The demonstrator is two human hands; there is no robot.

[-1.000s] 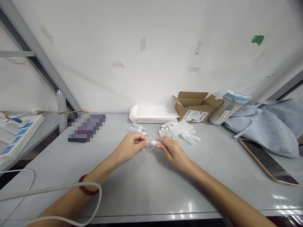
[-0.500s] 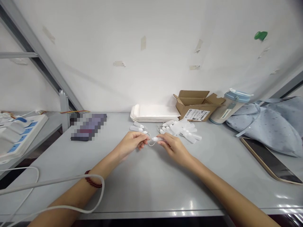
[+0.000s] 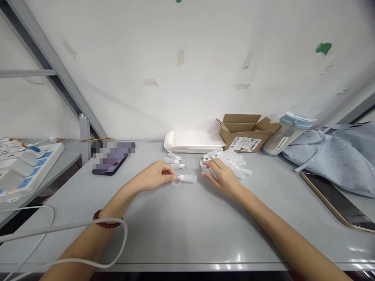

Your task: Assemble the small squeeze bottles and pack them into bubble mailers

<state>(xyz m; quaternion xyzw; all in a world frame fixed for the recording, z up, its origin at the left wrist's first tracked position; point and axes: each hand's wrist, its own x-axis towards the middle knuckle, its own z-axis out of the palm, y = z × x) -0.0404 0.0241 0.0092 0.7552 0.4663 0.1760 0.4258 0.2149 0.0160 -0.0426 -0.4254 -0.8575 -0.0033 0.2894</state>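
Note:
My left hand [image 3: 156,175] pinches the capped end of a small translucent squeeze bottle [image 3: 189,178] between thumb and fingertips. A thin white loop hangs by the cap, and the bottle's body points to the right. My right hand [image 3: 225,177] holds nothing I can see; its fingers are apart, over the near left edge of a heap of similar bottles [image 3: 238,160]. Part of that heap is hidden by the fingers. Just beyond my left hand lie several more bottles [image 3: 172,160] with loops at their caps.
Behind the bottles stand a stack of white envelopes [image 3: 193,140] and an open cardboard box [image 3: 244,134]. A tumbler [image 3: 288,134], a blue fabric bag [image 3: 331,160] and a phone [image 3: 336,199] are on the right. At left are a dark blurred device [image 3: 114,158], a power strip [image 3: 35,169] and a white cable [image 3: 88,222].
My right hand has let go of the bottle's body and moved right to the heap. My left hand, holding the bottle by its capped end, has shifted slightly left and nearer.

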